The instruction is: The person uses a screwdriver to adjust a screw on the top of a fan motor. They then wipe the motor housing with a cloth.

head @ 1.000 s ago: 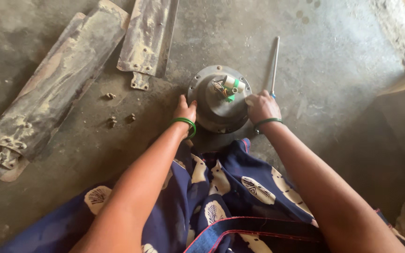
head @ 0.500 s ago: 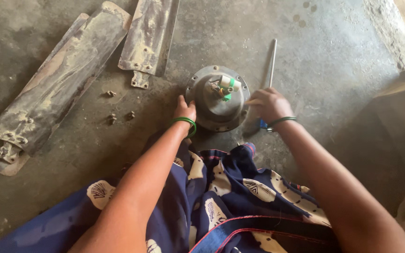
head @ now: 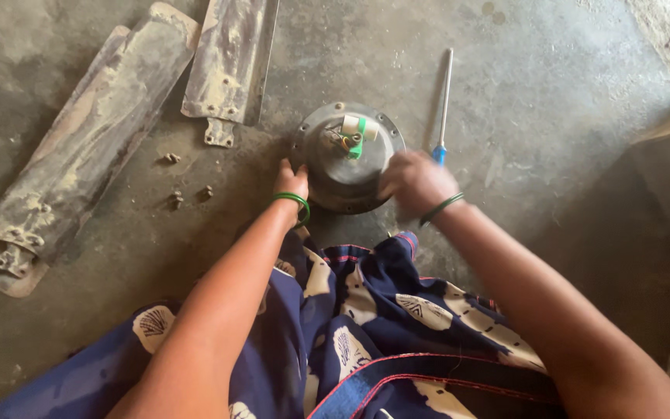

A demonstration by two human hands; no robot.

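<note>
1. Round grey fan motor housing (head: 347, 159) sits on the concrete floor (head: 552, 101), just before the person's knees.
2. Left hand (head: 291, 180) rests against the housing's left rim; grip not discernible.
3. Right hand (head: 412, 180) is blurred at the right rim; grip not discernible.
4. Blue-handled screwdriver (head: 443, 105) lies just right; two dusty fan blades (head: 118, 132) lie left.

left arm: bare, stretched forward from lower left
left hand (head: 291, 180): fingers curled, palm turned inward, green bangle at wrist
right arm: bare, stretched forward from lower right
right hand (head: 415, 181): motion-blurred, fingers bent downward, dark band at wrist
hands: apart, roughly level
</note>
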